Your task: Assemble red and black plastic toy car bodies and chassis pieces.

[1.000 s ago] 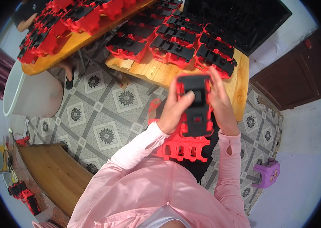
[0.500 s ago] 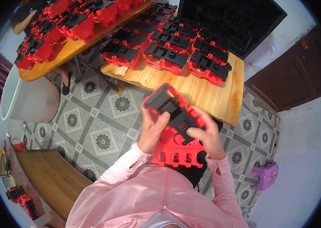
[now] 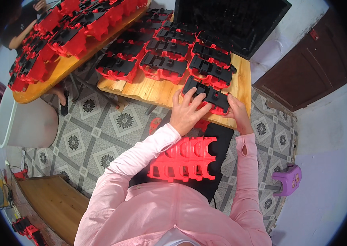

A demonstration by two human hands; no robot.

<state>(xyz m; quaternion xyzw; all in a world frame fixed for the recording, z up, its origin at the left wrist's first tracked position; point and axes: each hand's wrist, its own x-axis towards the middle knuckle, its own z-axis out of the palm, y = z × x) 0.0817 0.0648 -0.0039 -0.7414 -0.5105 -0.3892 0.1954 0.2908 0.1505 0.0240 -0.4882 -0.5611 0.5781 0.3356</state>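
A red plastic housing with a black top [image 3: 216, 97] lies at the near edge of the wooden table, in front of a row of similar pieces. My left hand [image 3: 186, 112] rests on its black top with the fingers spread. My right hand [image 3: 239, 114] grips its right end, thumb on the near upper side; the fingers underneath are partly hidden. Across my dark-clothed lap lies a red plastic piece [image 3: 181, 161] with rows of arched openings, touched by neither hand.
Several red-and-black housings [image 3: 163, 63] fill the wooden table [image 3: 128, 92], with a large black panel [image 3: 227, 24] behind. More stand on another table [image 3: 54, 84] at far left, beside a person's arm. A white bin [image 3: 28, 119], a wooden bench [image 3: 54, 201] and a purple stool [image 3: 287, 180] surround me.
Both hands have carried the red-and-black housing forward from above my lap onto the table's near edge. My left hand has shifted onto its top, and the red piece on my lap is uncovered.
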